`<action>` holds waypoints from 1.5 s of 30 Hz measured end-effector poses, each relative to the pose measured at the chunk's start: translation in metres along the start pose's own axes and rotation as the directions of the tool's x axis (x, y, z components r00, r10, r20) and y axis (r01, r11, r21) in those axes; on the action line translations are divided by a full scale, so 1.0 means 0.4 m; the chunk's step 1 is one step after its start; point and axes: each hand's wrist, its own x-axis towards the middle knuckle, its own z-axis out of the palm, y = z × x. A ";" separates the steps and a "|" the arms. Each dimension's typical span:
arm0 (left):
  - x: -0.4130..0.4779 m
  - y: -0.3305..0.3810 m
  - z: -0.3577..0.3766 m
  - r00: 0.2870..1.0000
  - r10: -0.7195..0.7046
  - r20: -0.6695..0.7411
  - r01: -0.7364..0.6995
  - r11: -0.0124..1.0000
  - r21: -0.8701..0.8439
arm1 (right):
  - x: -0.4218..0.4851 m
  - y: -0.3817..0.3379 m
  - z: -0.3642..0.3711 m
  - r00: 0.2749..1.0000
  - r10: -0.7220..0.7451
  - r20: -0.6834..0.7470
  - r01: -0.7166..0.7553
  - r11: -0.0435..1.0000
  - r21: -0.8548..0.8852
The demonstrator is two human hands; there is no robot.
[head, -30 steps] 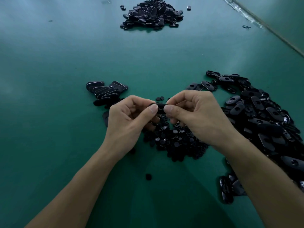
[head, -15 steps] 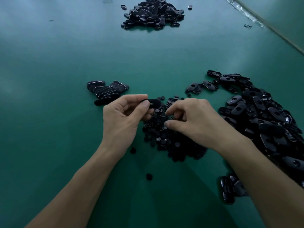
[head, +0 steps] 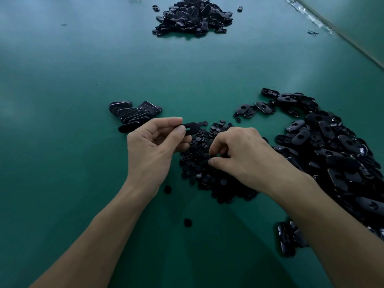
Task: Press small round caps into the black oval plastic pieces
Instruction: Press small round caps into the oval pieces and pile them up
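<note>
Nearest the camera, two bare forearms reach forward over the green bench (head: 62, 163). A single round cap (head: 187, 222) lies alone on the bench between the forearms, and another loose cap (head: 167, 189) sits a little farther on, beside the left wrist. At the lower right, a few oval pieces (head: 287, 239) lie just beside the right forearm.

The right hand (head: 243, 156) rests palm down on the pile of small round caps (head: 209, 169), its fingers curled into the heap; its grip is closing around the caps, but whether a cap is already held between thumb and fingertips cannot be told.

The left hand (head: 153, 146) is raised just left of that pile. Its grip pinches one end of a black oval piece (head: 190, 127) between thumb and forefinger. The piece's long axis runs roughly left to right, its free end pointing right, over the far edge of the cap pile, and a small slot shows in its upper face.

Beyond the left hand, a short overlapping row of oval pieces (head: 133, 113) lies on the bench. To the right, a large loose heap of oval pieces (head: 324, 146) spreads along the bench from near to far.

Far off, near the bench's back, stands another mound of black pieces (head: 193, 17).
</note>
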 end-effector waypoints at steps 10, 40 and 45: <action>-0.003 -0.002 0.001 1.000 0.004 0.006 -0.004 1.000 0.020 | 0.007 -0.014 -0.002 1.000 0.002 0.010 -0.001 0.996 -0.087; -0.002 -0.003 0.000 1.000 0.002 0.006 -0.002 1.000 0.024 | -0.002 -0.021 -0.028 0.998 0.041 -0.036 -0.039 0.997 0.074; -0.002 -0.002 0.001 1.000 0.002 -0.002 -0.002 1.000 0.028 | -0.003 -0.016 -0.027 0.996 0.057 -0.064 -0.049 0.992 0.118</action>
